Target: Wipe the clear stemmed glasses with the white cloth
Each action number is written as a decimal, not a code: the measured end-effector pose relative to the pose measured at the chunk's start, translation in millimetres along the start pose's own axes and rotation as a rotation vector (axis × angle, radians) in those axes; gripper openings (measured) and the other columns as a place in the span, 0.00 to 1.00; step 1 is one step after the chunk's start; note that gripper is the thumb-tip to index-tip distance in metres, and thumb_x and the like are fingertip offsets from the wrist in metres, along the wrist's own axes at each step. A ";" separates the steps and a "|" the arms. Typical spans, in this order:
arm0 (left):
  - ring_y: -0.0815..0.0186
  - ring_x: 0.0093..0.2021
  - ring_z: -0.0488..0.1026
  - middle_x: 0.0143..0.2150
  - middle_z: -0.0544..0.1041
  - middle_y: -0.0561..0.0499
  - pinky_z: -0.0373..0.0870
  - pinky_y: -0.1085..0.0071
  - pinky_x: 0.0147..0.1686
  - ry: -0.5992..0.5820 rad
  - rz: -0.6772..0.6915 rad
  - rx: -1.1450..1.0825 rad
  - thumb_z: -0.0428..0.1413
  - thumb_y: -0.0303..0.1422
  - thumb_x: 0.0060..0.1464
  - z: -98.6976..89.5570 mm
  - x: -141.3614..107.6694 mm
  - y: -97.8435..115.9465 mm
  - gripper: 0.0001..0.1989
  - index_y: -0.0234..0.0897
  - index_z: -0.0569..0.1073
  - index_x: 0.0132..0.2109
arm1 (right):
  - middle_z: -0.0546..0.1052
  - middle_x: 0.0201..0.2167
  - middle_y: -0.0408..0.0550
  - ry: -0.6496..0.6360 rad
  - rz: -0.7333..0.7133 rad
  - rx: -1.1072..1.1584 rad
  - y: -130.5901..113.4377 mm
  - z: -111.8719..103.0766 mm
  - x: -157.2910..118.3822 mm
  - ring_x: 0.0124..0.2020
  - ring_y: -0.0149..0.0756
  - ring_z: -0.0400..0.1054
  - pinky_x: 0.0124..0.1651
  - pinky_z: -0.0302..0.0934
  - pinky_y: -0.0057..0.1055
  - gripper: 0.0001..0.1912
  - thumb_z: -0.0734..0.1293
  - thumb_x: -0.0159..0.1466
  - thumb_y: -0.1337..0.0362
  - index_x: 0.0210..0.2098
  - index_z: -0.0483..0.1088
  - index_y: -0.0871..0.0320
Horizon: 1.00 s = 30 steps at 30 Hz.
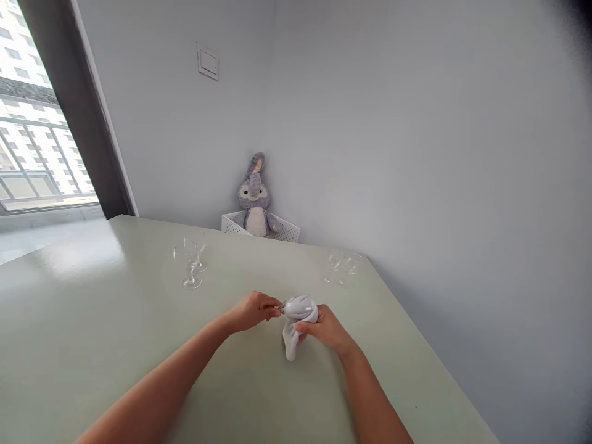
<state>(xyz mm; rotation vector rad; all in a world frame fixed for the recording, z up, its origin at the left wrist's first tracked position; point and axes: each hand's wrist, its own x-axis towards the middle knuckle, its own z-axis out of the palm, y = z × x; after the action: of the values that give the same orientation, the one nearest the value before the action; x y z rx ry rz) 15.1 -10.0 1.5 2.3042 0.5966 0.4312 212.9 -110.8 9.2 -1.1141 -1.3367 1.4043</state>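
Head view: a person at a pale green table [240, 394] works a white cloth [290, 342] against a stemmed glass [296, 306], held well in from the right edge. From where I stand, the left hand [256, 310] pinches the glass at its stem end, while the right hand [324, 328] is closed on the cloth around the bowl, one fold hanging below; the two hands are apart, joined only by the glass and cloth. Whether the fabric lies inside the bowl, outside it or both, I cannot tell. The step looks like wiping; the next move would seem to call for a steady left pinch and a gentle turn of bowl against cloth, without twisting the thin stem. Two glasses [191, 282] stand toward the far edge on the left, two smaller ones [333, 262] near the far right corner. Past the far edge, a plush toy [255, 209] sits in a white basket [290, 232].
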 end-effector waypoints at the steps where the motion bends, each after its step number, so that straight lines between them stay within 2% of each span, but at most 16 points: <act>1: 0.73 0.24 0.58 0.22 0.63 0.55 0.54 0.75 0.25 -0.104 -0.036 -0.144 0.45 0.43 0.55 -1.8 -0.6 1.0 0.19 0.34 0.69 0.27 | 0.74 0.23 0.47 -0.041 -0.002 -0.005 -3.6 -1.0 -3.0 0.25 0.36 0.68 0.30 0.65 0.35 0.13 0.71 0.49 0.61 0.31 0.73 0.63; 3: 0.74 0.22 0.56 0.21 0.61 0.55 0.54 0.76 0.24 -0.257 -0.070 -0.373 0.47 0.45 0.53 -4.8 -2.2 3.2 0.20 0.33 0.67 0.25 | 0.74 0.24 0.47 -0.098 -0.011 -0.002 -10.1 -1.3 -8.1 0.26 0.35 0.67 0.31 0.64 0.34 0.12 0.71 0.49 0.62 0.31 0.74 0.63; 4: 0.74 0.22 0.55 0.20 0.61 0.56 0.54 0.76 0.24 -0.295 -0.075 -0.451 0.48 0.46 0.52 -5.7 -2.9 3.8 0.20 0.32 0.68 0.25 | 0.74 0.26 0.47 -0.115 -0.017 0.001 -12.9 -0.7 -9.8 0.27 0.35 0.67 0.31 0.64 0.33 0.12 0.70 0.50 0.62 0.32 0.74 0.62; 8: 0.75 0.21 0.54 0.20 0.61 0.56 0.54 0.76 0.24 -0.343 -0.091 -0.623 0.50 0.45 0.51 -5.8 -4.8 0.6 0.18 0.32 0.72 0.32 | 0.74 0.34 0.49 -0.179 -0.029 -0.019 -20.3 2.4 -12.4 0.30 0.35 0.66 0.31 0.63 0.33 0.15 0.69 0.51 0.60 0.37 0.73 0.60; 13: 0.75 0.20 0.55 0.18 0.61 0.56 0.53 0.75 0.22 -0.411 -0.086 -0.672 0.51 0.44 0.51 -6.9 -5.4 -7.8 0.18 0.31 0.75 0.36 | 0.72 0.29 0.43 -0.182 -0.064 -0.222 -20.6 -2.1 -12.5 0.33 0.34 0.63 0.37 0.57 0.30 0.10 0.69 0.51 0.61 0.32 0.74 0.59; 19: 0.74 0.20 0.55 0.18 0.61 0.55 0.52 0.76 0.21 -0.415 -0.113 -0.647 0.52 0.45 0.49 -16.2 -6.6 -12.4 0.19 0.32 0.76 0.37 | 0.68 0.24 0.41 -0.124 -0.083 -0.360 -17.3 -9.7 -12.8 0.29 0.32 0.60 0.34 0.56 0.28 0.07 0.67 0.53 0.61 0.27 0.72 0.58; 22: 0.74 0.20 0.55 0.17 0.61 0.55 0.54 0.75 0.21 -0.367 -0.155 -0.624 0.53 0.46 0.47 -18.8 -6.6 -16.0 0.20 0.32 0.76 0.35 | 0.68 0.22 0.41 -0.009 -0.115 -0.352 -15.1 -17.3 -11.5 0.28 0.32 0.60 0.33 0.56 0.29 0.09 0.67 0.53 0.59 0.23 0.71 0.59; 24: 0.72 0.21 0.57 0.17 0.61 0.55 0.55 0.75 0.21 -0.295 -0.196 -0.597 0.53 0.48 0.46 -18.9 -6.1 -18.5 0.20 0.33 0.75 0.28 | 0.69 0.22 0.42 0.113 -0.112 -0.340 -10.8 -25.5 -8.4 0.27 0.34 0.62 0.33 0.57 0.30 0.11 0.66 0.53 0.57 0.23 0.71 0.59; 27: 0.70 0.23 0.60 0.17 0.59 0.54 0.55 0.75 0.21 -0.111 -0.268 -0.596 0.52 0.50 0.45 -17.3 -4.2 -21.3 0.22 0.33 0.69 0.21 | 0.73 0.26 0.45 0.419 -0.132 -0.329 0.5 -37.7 -0.2 0.31 0.38 0.66 0.37 0.59 0.34 0.14 0.66 0.53 0.55 0.29 0.73 0.60; 30: 0.71 0.22 0.59 0.18 0.58 0.56 0.56 0.76 0.22 0.069 -0.344 -0.605 0.50 0.51 0.45 -14.7 -1.3 -23.8 0.22 0.33 0.68 0.23 | 0.75 0.35 0.52 0.730 -0.237 -0.350 11.1 -38.2 7.0 0.39 0.44 0.67 0.42 0.58 0.38 0.19 0.64 0.55 0.52 0.38 0.72 0.62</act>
<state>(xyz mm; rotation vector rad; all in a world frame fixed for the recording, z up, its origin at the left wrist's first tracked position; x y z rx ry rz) 0.2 12.8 -5.3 1.5839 0.7591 0.4504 248.5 -96.2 -3.0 -1.4537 -1.1297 0.5023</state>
